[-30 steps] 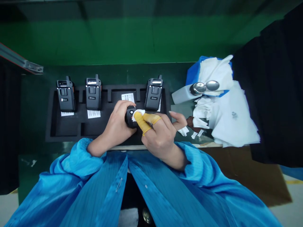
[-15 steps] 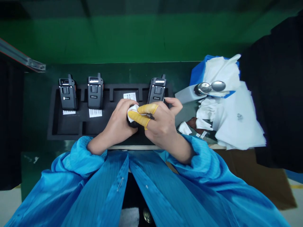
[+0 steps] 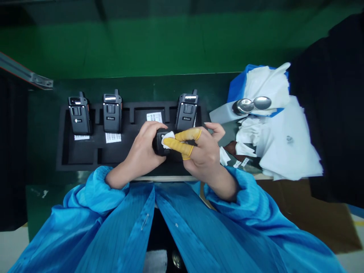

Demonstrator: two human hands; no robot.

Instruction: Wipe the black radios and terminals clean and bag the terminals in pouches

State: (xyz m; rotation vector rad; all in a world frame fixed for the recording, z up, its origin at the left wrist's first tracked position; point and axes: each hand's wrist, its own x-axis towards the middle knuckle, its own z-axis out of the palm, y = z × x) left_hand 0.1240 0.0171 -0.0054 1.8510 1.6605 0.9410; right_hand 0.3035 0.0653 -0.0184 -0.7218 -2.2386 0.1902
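Observation:
My left hand (image 3: 145, 151) is wrapped round a black two-way radio (image 3: 159, 146), held end-on above the front of a black compartment tray (image 3: 78, 167). My right hand (image 3: 201, 153), with yellow finger cots on two fingers, pinches a small white cloth (image 3: 168, 139) against the radio's end. Three more radios lie back-up in the tray: one at far left (image 3: 79, 115), a second (image 3: 112, 113) beside it, and a third (image 3: 186, 112) behind my right hand. A printed white label sheet (image 3: 154, 117) lies in the tray just beyond my left hand.
On the right stand a blue box (image 3: 239, 85) of white cloths and a pale bottle (image 3: 222, 113) with a metal top. Crumpled wipes (image 3: 248, 132) and a stack of white sheets (image 3: 287, 148) lie in front. A metal bracket (image 3: 41, 80) juts in at left.
My right hand has shifted slightly right and down with the cloth, showing more of the held radio's black end. The radio has also moved a little right.

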